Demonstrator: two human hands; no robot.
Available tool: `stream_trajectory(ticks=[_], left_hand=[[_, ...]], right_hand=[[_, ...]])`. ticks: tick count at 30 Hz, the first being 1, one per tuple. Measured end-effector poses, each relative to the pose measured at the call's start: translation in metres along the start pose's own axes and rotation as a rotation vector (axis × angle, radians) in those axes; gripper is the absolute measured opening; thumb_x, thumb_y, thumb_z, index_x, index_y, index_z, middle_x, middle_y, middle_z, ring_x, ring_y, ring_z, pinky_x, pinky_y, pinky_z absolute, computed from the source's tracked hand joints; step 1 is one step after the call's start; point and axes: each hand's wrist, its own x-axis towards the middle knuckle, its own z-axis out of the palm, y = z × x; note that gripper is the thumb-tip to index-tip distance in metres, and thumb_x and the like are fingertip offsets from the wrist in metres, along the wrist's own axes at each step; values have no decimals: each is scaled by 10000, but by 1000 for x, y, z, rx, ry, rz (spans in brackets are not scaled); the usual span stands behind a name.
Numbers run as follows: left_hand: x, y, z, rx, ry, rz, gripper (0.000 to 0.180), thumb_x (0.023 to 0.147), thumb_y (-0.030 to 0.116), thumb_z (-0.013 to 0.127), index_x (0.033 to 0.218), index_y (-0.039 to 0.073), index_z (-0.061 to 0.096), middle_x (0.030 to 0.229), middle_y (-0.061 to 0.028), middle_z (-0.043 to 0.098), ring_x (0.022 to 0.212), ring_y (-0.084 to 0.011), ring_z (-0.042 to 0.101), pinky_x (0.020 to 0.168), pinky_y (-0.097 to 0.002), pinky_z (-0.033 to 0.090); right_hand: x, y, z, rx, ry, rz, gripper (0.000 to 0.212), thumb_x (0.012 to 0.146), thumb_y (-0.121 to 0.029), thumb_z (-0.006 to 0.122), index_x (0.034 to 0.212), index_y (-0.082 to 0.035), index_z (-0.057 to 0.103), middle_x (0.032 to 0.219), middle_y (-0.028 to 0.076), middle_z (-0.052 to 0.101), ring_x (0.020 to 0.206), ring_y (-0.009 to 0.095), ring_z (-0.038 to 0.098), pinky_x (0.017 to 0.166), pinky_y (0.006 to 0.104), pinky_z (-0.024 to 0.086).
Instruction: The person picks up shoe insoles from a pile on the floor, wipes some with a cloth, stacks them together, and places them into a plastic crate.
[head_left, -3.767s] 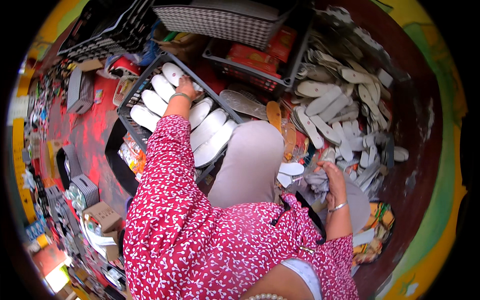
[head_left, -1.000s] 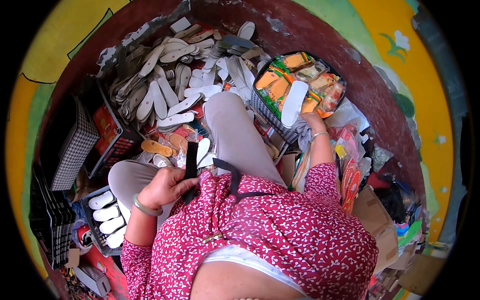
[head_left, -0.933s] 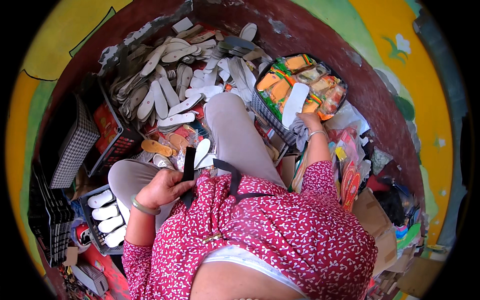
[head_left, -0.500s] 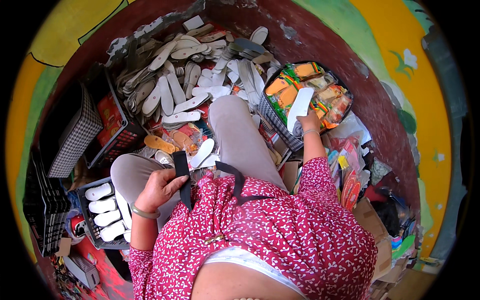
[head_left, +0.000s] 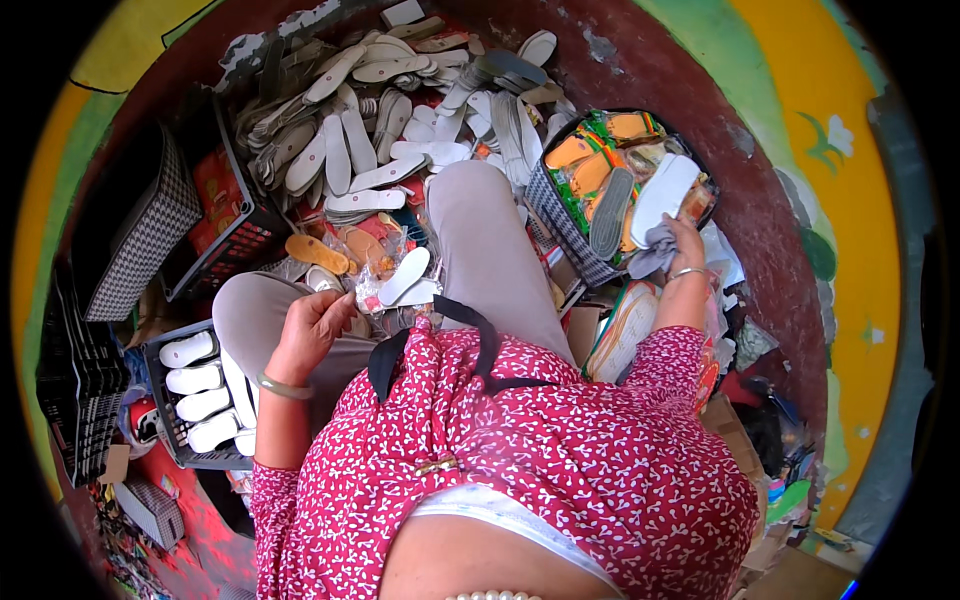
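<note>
My right hand [head_left: 684, 243], on the right, grips a white insole [head_left: 665, 195] together with a crumpled grey cloth [head_left: 653, 252]. Both are over the near right side of a checked basket [head_left: 562, 225] of packaged orange insoles. Beside the white insole, a ribbed grey insole [head_left: 611, 214] lies across the packages. My left hand [head_left: 318, 325] is above my bent left knee, fingers curled and thumb pressed to them, with nothing visible between them. Below it, a black strap [head_left: 386, 366] droops across my lap. A white insole pair [head_left: 405, 277] lies between my knees.
A large heap of white and grey insoles [head_left: 375, 120] fills the corner by the wall. At left are a black crate [head_left: 205, 255] and a basket [head_left: 180, 452] of white insoles. An orange insole [head_left: 317, 254] lies among plastic wrappers. Wrapped striped insoles [head_left: 628, 330] are by my right forearm.
My left hand has let go of the black strap, which has dropped onto my lap. My right hand has moved right with the white insole and cloth; the ribbed grey insole now shows on the basket.
</note>
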Motion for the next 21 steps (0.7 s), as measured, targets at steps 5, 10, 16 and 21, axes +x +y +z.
stream_trajectory(ticks=[5, 10, 16, 21], left_hand=[[5, -13, 3, -20, -13, -50, 309, 913, 237, 531, 730, -6, 585, 575, 4, 506, 540, -68, 444, 493, -237, 374], [14, -19, 7, 17, 1, -49, 295, 912, 228, 533, 742, -9, 581, 583, 0, 508, 550, -71, 449, 507, -238, 383], [12, -25, 6, 49, 19, -42, 294, 910, 218, 533, 743, -19, 587, 597, -6, 521, 556, -80, 453, 521, -249, 392], [17, -35, 10, 164, 38, -17, 304, 900, 237, 540, 752, -24, 589, 591, -48, 540, 547, -115, 465, 529, -283, 402]], right_hand=[[-21, -17, 8, 79, -66, 87, 206, 790, -79, 639, 975, -76, 548, 763, 22, 573, 646, 153, 598, 555, 284, 493], [20, 44, 22, -129, -22, 240, 131, 793, -65, 628, 908, -24, 581, 772, 57, 608, 662, 178, 605, 569, 305, 493], [65, 90, 21, -664, 92, 110, 127, 789, -97, 611, 826, 25, 599, 801, 99, 624, 620, 211, 598, 533, 332, 467], [62, 76, 26, -657, 50, 325, 259, 770, -142, 634, 965, 29, 625, 799, 104, 647, 685, 208, 622, 619, 319, 489]])
